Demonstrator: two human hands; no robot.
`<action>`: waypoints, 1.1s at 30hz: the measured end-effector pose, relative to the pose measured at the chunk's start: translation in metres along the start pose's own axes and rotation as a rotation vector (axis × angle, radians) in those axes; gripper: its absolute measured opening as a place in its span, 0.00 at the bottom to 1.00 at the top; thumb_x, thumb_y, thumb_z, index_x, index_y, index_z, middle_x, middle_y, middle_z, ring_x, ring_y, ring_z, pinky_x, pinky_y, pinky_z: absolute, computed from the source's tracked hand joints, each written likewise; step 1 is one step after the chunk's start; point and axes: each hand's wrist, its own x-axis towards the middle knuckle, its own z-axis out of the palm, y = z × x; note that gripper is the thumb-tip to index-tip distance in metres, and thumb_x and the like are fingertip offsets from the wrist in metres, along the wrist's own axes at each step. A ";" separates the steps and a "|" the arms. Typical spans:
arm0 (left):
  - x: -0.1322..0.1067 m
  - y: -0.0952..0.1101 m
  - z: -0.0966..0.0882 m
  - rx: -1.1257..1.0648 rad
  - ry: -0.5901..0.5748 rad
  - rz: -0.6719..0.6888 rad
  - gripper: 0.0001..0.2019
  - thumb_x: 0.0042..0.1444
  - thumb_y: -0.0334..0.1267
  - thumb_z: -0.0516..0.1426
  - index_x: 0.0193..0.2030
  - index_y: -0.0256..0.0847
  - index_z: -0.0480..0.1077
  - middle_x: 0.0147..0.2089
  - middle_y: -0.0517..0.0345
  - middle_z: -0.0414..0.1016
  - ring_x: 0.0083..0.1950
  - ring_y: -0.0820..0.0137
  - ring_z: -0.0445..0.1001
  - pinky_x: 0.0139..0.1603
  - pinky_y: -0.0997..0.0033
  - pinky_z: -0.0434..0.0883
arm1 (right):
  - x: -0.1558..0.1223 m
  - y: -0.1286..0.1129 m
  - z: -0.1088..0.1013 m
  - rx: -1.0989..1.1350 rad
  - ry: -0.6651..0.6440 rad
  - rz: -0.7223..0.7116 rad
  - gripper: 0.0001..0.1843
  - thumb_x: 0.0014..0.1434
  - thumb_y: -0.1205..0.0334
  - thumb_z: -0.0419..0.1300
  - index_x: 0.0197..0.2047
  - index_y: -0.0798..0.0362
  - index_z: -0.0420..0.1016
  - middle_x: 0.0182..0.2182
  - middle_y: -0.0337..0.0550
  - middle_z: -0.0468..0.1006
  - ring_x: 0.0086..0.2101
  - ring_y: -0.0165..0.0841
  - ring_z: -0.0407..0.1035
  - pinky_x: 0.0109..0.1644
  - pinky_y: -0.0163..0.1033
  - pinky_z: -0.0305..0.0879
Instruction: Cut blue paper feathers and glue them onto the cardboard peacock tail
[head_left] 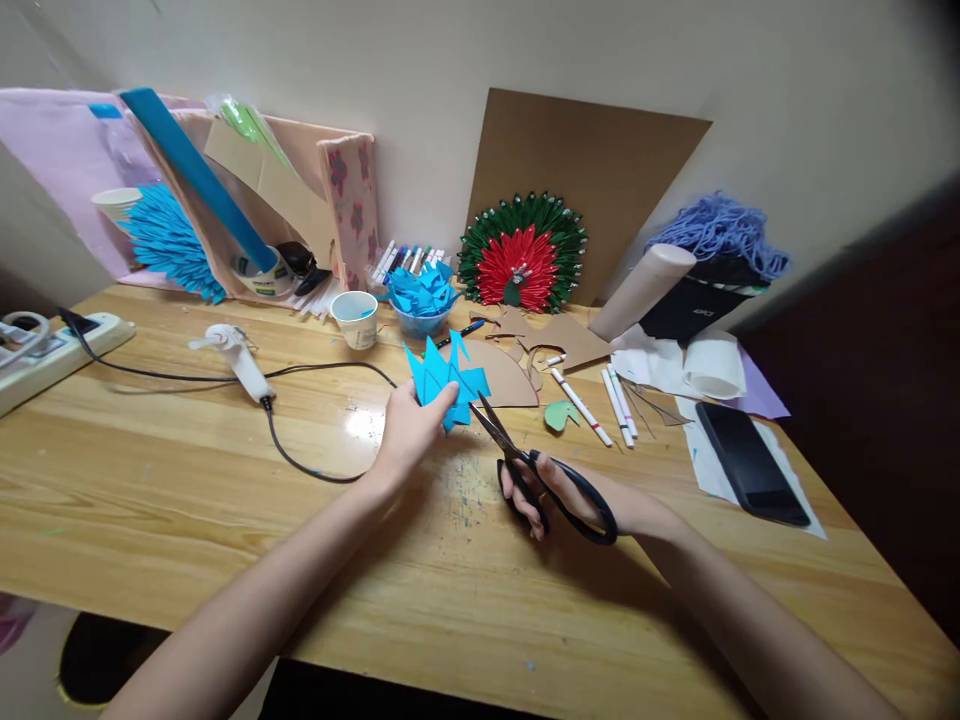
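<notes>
blue paper (431,382): bright, flat blue, cut into sharp, uneven spikes; creases or overlapping edges show across its face, though how many layers there are i cannot tell
spikes: most point up and away from the person toward the wall, a stubby end juts right, and a ragged lower tip points down; it fans out, so no single long axis stands out
place of the paper: raised over the middle of the table (442,600), in front of the bowl (421,325) of blue scraps (424,290)
left hand (416,420): pinching the paper at its lower left, thumb laid over the front, the other fingers mostly hidden behind; the spikes rise beyond the fingertips
scissors (513,453): dark blades, big black loops; long axis slanting from the handles at lower right to the tips at upper left
blades: parted in a narrow v, tips at the paper's right lower edge; whether they touch it i cannot tell
right hand (559,490): thumb in the right loop, fingers curled through the left one, holding the scissors
nearby: brown cardboard (506,378) behind the paper, green cutout (559,416) to the right
</notes>
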 end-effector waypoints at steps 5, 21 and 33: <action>-0.006 -0.002 0.006 0.014 -0.066 0.011 0.13 0.44 0.43 0.61 0.19 0.37 0.65 0.19 0.64 0.66 0.21 0.76 0.62 0.25 0.76 0.61 | 0.007 0.007 0.005 -0.009 0.072 -0.012 0.37 0.53 0.27 0.35 0.36 0.53 0.61 0.21 0.34 0.62 0.20 0.27 0.62 0.26 0.36 0.64; -0.007 0.000 0.006 0.022 -0.067 0.035 0.12 0.44 0.42 0.60 0.19 0.38 0.65 0.18 0.65 0.64 0.22 0.76 0.61 0.26 0.75 0.61 | 0.011 0.011 0.007 -0.031 0.082 -0.042 0.38 0.51 0.25 0.33 0.34 0.52 0.59 0.20 0.32 0.59 0.18 0.26 0.60 0.23 0.35 0.62; -0.006 0.000 0.005 0.015 -0.087 -0.002 0.11 0.45 0.42 0.60 0.23 0.37 0.67 0.18 0.64 0.66 0.23 0.75 0.63 0.28 0.75 0.63 | 0.011 0.011 0.006 -0.069 0.058 -0.044 0.39 0.51 0.25 0.31 0.36 0.54 0.59 0.20 0.32 0.59 0.18 0.26 0.60 0.24 0.36 0.64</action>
